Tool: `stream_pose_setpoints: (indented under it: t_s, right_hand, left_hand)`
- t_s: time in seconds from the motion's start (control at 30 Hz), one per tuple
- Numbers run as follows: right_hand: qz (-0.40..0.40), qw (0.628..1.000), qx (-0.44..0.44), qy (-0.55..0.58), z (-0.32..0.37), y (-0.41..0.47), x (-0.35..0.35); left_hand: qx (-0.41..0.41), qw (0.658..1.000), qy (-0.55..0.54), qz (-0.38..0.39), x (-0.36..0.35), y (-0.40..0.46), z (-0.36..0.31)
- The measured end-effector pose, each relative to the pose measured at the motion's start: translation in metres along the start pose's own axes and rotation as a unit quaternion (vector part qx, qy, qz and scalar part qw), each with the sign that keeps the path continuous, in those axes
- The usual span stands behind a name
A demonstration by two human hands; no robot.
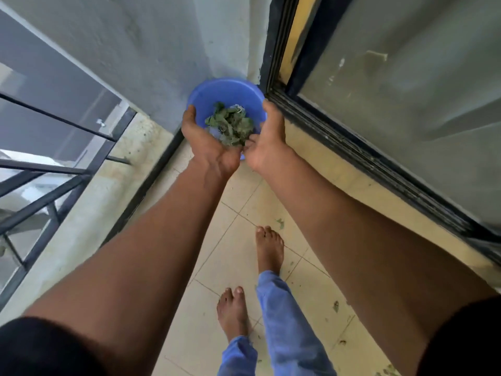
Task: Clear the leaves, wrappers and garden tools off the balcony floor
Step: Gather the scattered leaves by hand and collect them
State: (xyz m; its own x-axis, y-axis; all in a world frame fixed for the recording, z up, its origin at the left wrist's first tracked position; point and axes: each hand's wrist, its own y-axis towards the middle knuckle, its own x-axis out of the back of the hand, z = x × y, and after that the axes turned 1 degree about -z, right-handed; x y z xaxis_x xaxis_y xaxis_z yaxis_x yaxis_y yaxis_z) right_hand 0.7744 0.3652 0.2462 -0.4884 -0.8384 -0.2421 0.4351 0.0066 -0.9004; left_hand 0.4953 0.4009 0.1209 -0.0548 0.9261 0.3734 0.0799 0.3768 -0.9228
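Both forearms are extended from the dark sleeves toward the corner, where a blue basin point(226, 90) stands on the floor point(235, 256) against the wall. The left hand point(208, 139) and right hand point(267, 139) are cupped side by side, fingers relaxed, with a clump of leaves point(230, 123) cradled between them above the basin. It is judged that release should be made low, well inside the rim. Scattered leaf scraps point(336, 306) are noted on the tiles.
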Motion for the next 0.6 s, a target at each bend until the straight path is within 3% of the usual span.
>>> stream_pose_setpoints:
  t_s: [0.07,0.1,0.17,0.2,0.3,0.33,0.37,0.4,0.43,0.47,0.6]
  right_hand:
    - [0.030,0.999,-0.010,-0.018,0.006,0.004,-0.003]
    - [0.030,0.999,-0.010,-0.014,0.009,0.009,-0.003]
    - [0.017,1.000,-0.009,-0.003,0.011,0.019,-0.001]
    - [0.011,1.000,-0.005,-0.013,0.012,0.021,0.000]
    - [-0.003,0.998,0.009,-0.066,0.008,0.029,0.012]
    - [-0.008,0.997,0.012,-0.079,0.005,0.028,0.018]
    - [-0.015,0.996,0.013,-0.090,0.001,0.027,0.025]
    - [-0.021,0.995,0.011,-0.096,-0.004,0.026,0.033]
    - [-0.027,0.994,0.006,-0.106,-0.010,0.024,0.042]
    - [-0.030,0.993,0.002,-0.118,-0.017,0.022,0.052]
    - [-0.071,0.986,-0.004,-0.148,-0.055,0.003,0.102]
  left_hand:
    - [-0.067,0.995,0.013,0.071,-0.009,0.001,-0.010]
    - [-0.128,0.988,0.068,0.044,-0.005,0.010,0.005]
    - [-0.137,0.988,0.069,-0.034,0.002,0.003,0.029]
    - [-0.122,0.992,-0.013,-0.022,-0.006,-0.014,0.024]
    - [-0.066,0.972,-0.192,0.116,0.012,-0.024,-0.115]
    - [-0.101,0.966,-0.205,0.122,0.030,-0.031,-0.172]
    - [-0.116,0.942,-0.296,0.110,0.038,-0.037,-0.218]
    - [-0.118,0.925,-0.332,0.144,0.052,-0.038,-0.240]
    - [-0.134,0.918,-0.327,0.179,0.057,-0.049,-0.240]
    - [-0.141,0.934,-0.277,0.178,0.055,-0.054,-0.233]
    - [-0.087,0.946,-0.245,0.194,0.046,-0.049,-0.163]
